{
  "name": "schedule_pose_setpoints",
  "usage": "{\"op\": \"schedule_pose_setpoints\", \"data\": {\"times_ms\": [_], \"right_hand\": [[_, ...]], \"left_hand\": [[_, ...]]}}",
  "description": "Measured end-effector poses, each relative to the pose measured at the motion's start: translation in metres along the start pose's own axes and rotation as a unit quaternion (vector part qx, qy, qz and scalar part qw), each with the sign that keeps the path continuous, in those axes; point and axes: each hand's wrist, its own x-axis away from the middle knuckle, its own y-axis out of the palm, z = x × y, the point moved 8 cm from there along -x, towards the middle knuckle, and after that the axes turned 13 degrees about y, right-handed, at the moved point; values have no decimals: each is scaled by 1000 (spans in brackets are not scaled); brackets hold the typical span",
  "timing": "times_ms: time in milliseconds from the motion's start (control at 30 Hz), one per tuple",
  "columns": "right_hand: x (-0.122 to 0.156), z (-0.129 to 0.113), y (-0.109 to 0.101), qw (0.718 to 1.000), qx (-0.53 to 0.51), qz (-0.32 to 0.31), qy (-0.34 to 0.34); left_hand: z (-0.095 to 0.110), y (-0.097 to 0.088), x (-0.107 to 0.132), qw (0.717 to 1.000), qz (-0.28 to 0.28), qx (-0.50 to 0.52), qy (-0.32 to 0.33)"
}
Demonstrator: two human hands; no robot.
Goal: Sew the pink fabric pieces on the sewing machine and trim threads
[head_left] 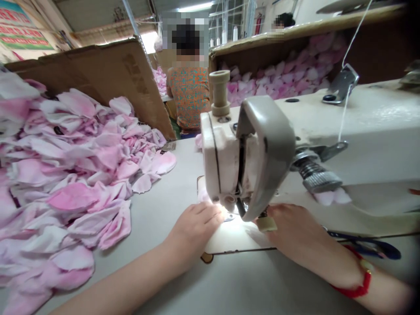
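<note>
A white sewing machine point(370, 118) stands before me, its lamp lighting the plate point(236, 238) under the needle area. My left hand point(200, 225) rests on the plate left of the presser foot. Its fingers are bent and pressed together, and what they hold, if anything, is hidden. A pale pink fabric scrap point(202, 194) shows just beyond those fingers. My right hand point(292, 227) is right of the needle area, wearing a red bracelet point(356, 288). Its fingertips are hidden behind the machine's grey guard point(272, 144) and a small beige block point(267, 224).
Pink and white petal-shaped fabric pieces point(75, 170) are heaped on the left of the table, against a cardboard panel point(108, 78). More petals point(278, 81) fill a box behind the machine. Dark blue thread snips point(367, 246) lie at right. A person point(188, 96) sits ahead, back turned.
</note>
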Motion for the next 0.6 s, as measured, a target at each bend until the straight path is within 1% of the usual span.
{"op": "schedule_pose_setpoints", "data": {"times_ms": [100, 200, 267, 433, 500, 600], "right_hand": [[-3, 0, 4, 1000, 17, -13, 0], [-7, 1, 7, 999, 17, -38, 23], [-8, 2, 7, 998, 9, -51, 30], [-12, 5, 6, 998, -4, -52, 41], [-14, 7, 4, 997, 8, -47, 53], [-14, 4, -1, 998, 32, -27, 45]], "left_hand": [[10, -5, -4, 999, 30, -44, 8], [21, -11, -9, 993, 51, -108, 19], [24, -15, -11, 989, 59, -135, 22], [21, -16, -12, 989, 72, -129, 17], [20, -16, -11, 985, 90, -143, 15], [18, -16, -11, 979, 106, -175, 18]]}}
